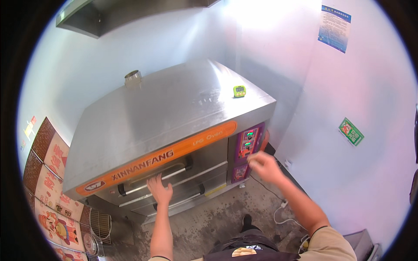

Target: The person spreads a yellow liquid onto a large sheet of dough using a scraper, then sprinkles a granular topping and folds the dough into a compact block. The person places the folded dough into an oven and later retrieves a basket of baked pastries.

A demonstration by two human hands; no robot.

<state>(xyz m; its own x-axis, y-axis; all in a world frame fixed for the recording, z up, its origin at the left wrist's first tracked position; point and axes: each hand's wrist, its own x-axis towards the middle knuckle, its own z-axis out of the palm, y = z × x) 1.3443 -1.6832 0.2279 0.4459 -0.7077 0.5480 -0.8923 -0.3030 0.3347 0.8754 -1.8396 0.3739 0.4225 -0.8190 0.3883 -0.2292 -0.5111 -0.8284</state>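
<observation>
A steel deck oven (152, 108) with an orange front strip has two doors with bar handles. My left hand (160, 189) has its fingers apart at the upper door handle (177, 173); contact is unclear. My right hand (263, 163) is raised just in front of the purple control panel (247, 143), fingers bent and blurred, so whether it holds or touches anything is unclear. A lower control panel (240, 172) sits below it. A small green timer (239, 91) stands on the oven top.
Patterned boxes or panels (54, 182) and a wire basket (99, 226) are at left. Walls (370, 95) border the back and right. A cord with a white plug (283, 206) lies on the stained floor (244, 202). A grey bin (357, 239) stands at lower right.
</observation>
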